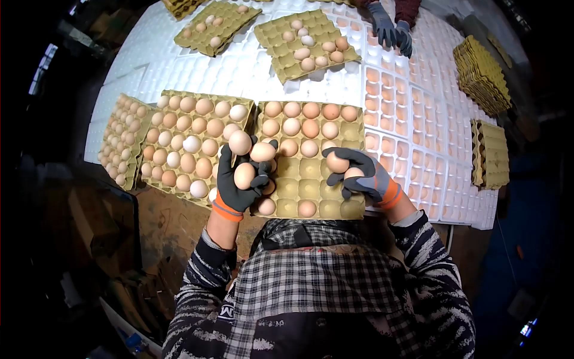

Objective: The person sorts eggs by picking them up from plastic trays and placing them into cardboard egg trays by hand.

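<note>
My left hand (239, 176), in a dark glove with an orange cuff, is closed around several eggs (244, 176), palm turned up. It is over the seam between two cardboard egg trays. My right hand (362, 176), gloved the same way, grips two brown eggs (338, 162) above the right side of the nearer tray (309, 169). Eggs fill that tray's far rows, while many front cups are bare and a few eggs sit at its front edge. To the left, another cardboard tray (160, 132) is full of brown and pale eggs.
White plastic trays (418, 161) holding eggs cover the right of the table. Partly filled cardboard trays (281, 63) lie at the back. Stacked cardboard trays (482, 75) stand at the right edge. Another person's gloved hands (391, 35) reach in from the far side.
</note>
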`<act>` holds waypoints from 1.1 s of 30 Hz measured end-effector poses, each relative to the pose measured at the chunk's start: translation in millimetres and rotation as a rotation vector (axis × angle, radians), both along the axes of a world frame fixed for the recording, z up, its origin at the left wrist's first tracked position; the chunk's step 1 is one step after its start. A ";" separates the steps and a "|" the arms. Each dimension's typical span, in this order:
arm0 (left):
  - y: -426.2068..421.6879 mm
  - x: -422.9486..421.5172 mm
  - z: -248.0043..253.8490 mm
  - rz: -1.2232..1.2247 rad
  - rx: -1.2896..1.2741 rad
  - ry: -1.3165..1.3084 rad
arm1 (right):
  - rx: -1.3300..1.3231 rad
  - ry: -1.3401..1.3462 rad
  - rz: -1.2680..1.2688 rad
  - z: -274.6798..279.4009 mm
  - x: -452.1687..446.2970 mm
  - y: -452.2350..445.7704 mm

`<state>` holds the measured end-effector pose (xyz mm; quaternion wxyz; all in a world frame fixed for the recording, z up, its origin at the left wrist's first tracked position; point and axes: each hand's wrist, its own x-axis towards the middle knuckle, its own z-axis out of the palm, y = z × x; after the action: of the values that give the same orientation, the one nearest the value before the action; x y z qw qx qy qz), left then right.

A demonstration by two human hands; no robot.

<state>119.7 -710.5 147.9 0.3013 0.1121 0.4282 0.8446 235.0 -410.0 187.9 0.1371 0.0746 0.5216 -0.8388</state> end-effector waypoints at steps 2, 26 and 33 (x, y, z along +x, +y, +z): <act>-0.6 -11.6 -21.3 -0.006 0.040 -0.115 | 0.414 0.385 0.301 -7.6 -7.4 -5.0; 272.3 -130.5 16.6 -0.237 -0.494 0.162 | 0.137 0.176 -0.288 -105.6 -53.3 240.6; 400.7 -200.9 -22.2 -0.102 -0.831 1.059 | 1.316 0.095 -0.446 -115.0 -175.7 336.4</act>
<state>-81.3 -309.8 125.7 0.1085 0.4059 0.8015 0.4255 59.3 -73.7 73.0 -0.1350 0.2107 0.8993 -0.3587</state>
